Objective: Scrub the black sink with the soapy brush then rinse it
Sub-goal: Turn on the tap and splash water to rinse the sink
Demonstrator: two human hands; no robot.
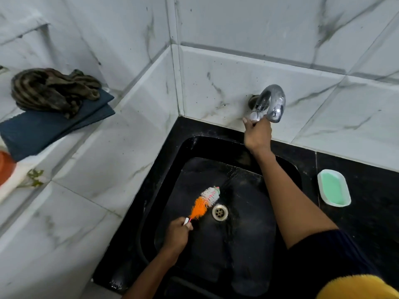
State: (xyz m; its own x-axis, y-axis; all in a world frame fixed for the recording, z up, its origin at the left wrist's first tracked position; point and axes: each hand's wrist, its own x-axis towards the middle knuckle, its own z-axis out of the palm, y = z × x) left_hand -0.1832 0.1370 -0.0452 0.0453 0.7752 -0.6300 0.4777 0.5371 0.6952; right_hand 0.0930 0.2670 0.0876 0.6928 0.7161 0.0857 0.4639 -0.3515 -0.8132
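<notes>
The black sink (244,262) fills the lower middle, with a round metal drain (220,212) in its floor. My left hand (178,235) grips the white handle of an orange-and-white bristle brush (205,202), whose head lies on the sink floor just left of the drain. My right hand (257,134) reaches up to the wall and grips the knob under the curved chrome tap (273,102). No water stream shows from the spout.
A white soap dish with green soap (333,187) sits on the black counter (367,212) right of the sink. On the left marble ledge lie a folded dark blue cloth (49,130), a crumpled striped rag (51,91) and an orange container (6,167).
</notes>
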